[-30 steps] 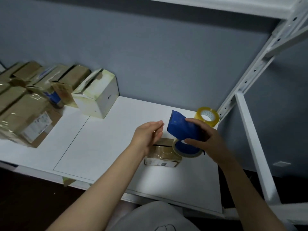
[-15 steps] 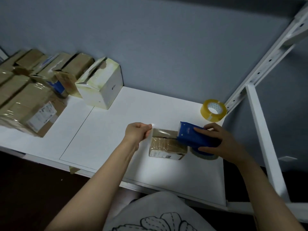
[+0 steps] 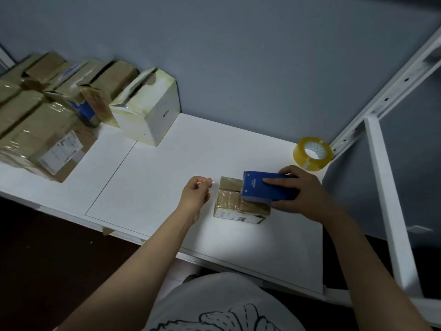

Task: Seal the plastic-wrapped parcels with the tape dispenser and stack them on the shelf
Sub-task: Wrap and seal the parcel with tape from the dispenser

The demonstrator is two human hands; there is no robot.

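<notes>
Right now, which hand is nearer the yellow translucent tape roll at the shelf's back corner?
Right. The right hand, gripping the blue plastic tape dispenser, sits just in front of the tape roll; the left hand is left of the plastic-wrapped parcel, pinching the tape end.

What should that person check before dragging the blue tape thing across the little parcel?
1. Grip: the right hand holds the tape dispenser: ok.
2. Contact: the tape dispenser rests on top of the small parcel: ok.
3. Tape: the left hand pinches the tape end, left of the small parcel: ok, though the clear tape barely shows.
4. Tape stuck down on the parcel's top: cannot tell.
5. Base: the small parcel lies flat on the shelf: ok.
</notes>
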